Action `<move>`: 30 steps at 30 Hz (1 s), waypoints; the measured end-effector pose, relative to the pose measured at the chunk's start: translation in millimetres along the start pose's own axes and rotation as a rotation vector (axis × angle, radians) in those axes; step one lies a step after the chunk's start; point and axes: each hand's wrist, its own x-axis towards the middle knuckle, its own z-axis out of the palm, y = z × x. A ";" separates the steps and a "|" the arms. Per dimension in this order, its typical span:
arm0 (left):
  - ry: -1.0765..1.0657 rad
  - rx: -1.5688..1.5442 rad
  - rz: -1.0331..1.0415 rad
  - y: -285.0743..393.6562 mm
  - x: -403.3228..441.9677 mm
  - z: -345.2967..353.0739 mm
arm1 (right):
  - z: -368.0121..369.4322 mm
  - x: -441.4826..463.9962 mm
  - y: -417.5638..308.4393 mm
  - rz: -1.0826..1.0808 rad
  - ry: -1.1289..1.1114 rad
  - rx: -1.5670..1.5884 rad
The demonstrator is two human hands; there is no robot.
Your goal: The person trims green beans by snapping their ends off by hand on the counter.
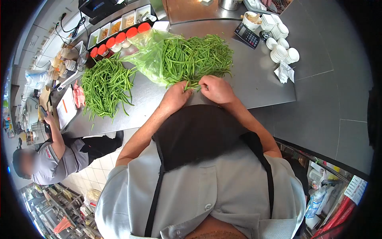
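Both of my hands are at the near edge of a large pile of green beans on the steel table. Closed fingers of my left hand hold a few green beans, whose ends stick out between the hands. My right hand is closed in a pinch at the other end of these beans, its fingertips partly hidden. A clear plastic bag lies against the pile's left side. Farther left, a second heap of green beans spreads toward the table's front edge.
Red-lidded jars and white trays of ingredients line the back left. A calculator, white cup and stacked white dishes stand at right. A co-worker is at left, near a white cutting board.
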 end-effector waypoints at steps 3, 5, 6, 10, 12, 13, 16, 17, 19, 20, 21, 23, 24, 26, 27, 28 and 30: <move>-0.020 0.009 0.026 -4.8 1.7 1.7 | -4.1 0.7 -6.7 0.037 -0.043 -0.107; -0.051 -0.047 0.056 -7.2 2.4 3.4 | -0.7 1.7 -3.0 0.085 -0.054 0.012; -0.082 -0.097 0.069 -7.8 2.1 4.3 | 3.7 4.1 -0.4 0.123 -0.056 0.159; -0.174 -0.376 -0.087 -19.4 9.8 13.2 | -5.5 15.4 2.4 0.572 -0.014 1.078; -0.082 -0.817 -0.232 -24.6 16.3 11.3 | -10.0 15.9 5.9 0.401 -0.018 0.816; -0.035 -1.036 -0.308 -26.7 17.2 9.8 | -14.8 13.2 5.7 0.392 -0.065 0.795; 0.107 -1.161 -0.251 -27.9 19.4 5.3 | 1.7 7.5 14.4 0.375 -0.189 0.746; 0.126 -1.156 -0.249 -25.3 18.1 4.2 | 11.2 6.2 19.7 0.369 -0.227 0.733; 0.137 -1.110 -0.218 -24.1 18.4 6.3 | 12.6 5.6 9.4 0.390 -0.231 0.764; 0.140 -1.086 -0.204 -23.5 18.4 7.6 | 12.9 4.7 6.2 0.401 -0.231 0.781; 0.135 -1.042 -0.195 -22.7 18.5 9.0 | 13.8 4.9 7.6 0.395 -0.241 0.746; 0.124 -0.958 -0.175 -20.9 18.9 11.6 | 14.9 7.4 13.2 0.381 -0.262 0.673; 0.110 -0.924 -0.163 -21.4 19.4 11.6 | 14.5 7.8 14.7 0.368 -0.262 0.651; 0.083 -0.856 -0.143 -24.0 18.4 11.6 | 15.2 7.3 16.9 0.343 -0.265 0.607; 0.084 -0.843 -0.137 -23.7 17.6 11.9 | 15.8 7.0 17.1 0.345 -0.271 0.601; 0.084 -0.829 -0.130 -22.7 17.1 12.2 | 16.1 7.0 17.2 0.347 -0.276 0.595; 0.078 -0.779 -0.127 -21.6 16.3 12.7 | 16.5 6.9 18.1 0.340 -0.280 0.579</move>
